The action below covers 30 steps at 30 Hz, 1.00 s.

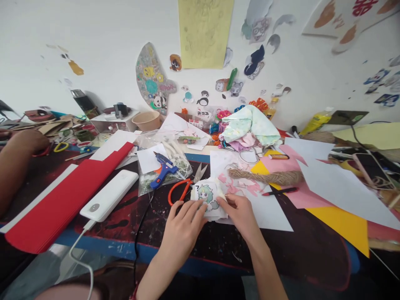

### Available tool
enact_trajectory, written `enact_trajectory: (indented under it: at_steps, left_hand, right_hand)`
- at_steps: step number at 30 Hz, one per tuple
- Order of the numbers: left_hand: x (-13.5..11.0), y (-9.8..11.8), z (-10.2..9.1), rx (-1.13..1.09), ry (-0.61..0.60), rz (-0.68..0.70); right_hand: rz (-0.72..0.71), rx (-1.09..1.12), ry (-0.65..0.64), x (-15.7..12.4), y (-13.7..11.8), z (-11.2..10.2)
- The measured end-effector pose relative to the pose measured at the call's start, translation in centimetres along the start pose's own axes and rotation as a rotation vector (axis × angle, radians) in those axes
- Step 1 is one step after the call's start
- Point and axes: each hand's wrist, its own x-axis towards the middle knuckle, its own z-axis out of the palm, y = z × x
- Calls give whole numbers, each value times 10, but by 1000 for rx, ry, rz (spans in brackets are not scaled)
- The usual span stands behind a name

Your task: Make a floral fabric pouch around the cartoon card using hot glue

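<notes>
A small white packet (205, 195) with a green-haired cartoon figure and a question mark on its front is between my hands, at or just above the table's front part. My left hand (183, 227) has its fingers bent over the packet's lower left side. At the right edge, my right hand (240, 212) pinches the packet between thumb and fingers. What lies under the packet is hidden. Just behind it are orange-handled scissors (179, 186), blades apart. A blue glue gun (163, 170) rests farther back on a clear plastic bag (145, 183).
On the left lie a white power bank (109, 196) with a cable and a long red folded piece (68, 200). Another person's arm (23, 154) reaches in there. To the right are twine (265, 176), a dark red pen (280, 191), coloured paper (340, 221) and a phone (368, 168).
</notes>
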Motion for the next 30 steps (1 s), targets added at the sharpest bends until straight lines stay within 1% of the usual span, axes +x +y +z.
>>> enact_trajectory:
  at_steps: [4, 8, 14, 18, 21, 25, 30]
  left_hand:
    - [-2, -2, 4, 74, 21, 41]
    - [-1, -2, 5, 145, 53, 151]
    - [-2, -3, 10, 142, 78, 233]
    - [0, -5, 12, 134, 76, 273]
    - [1, -6, 12, 132, 68, 289]
    - [0, -7, 12, 138, 78, 280]
    - [-2, -5, 13, 92, 59, 221]
  right_hand:
    - [38, 8, -25, 0, -4, -4]
    - [80, 61, -77, 0, -7, -6]
    - [109, 79, -85, -1, -2, -7]
    - [151, 134, -86, 0, 0, -6]
    - [164, 151, -96, 0, -1, -5]
    - [135, 118, -87, 0, 1, -6]
    - [103, 79, -68, 0, 5, -5]
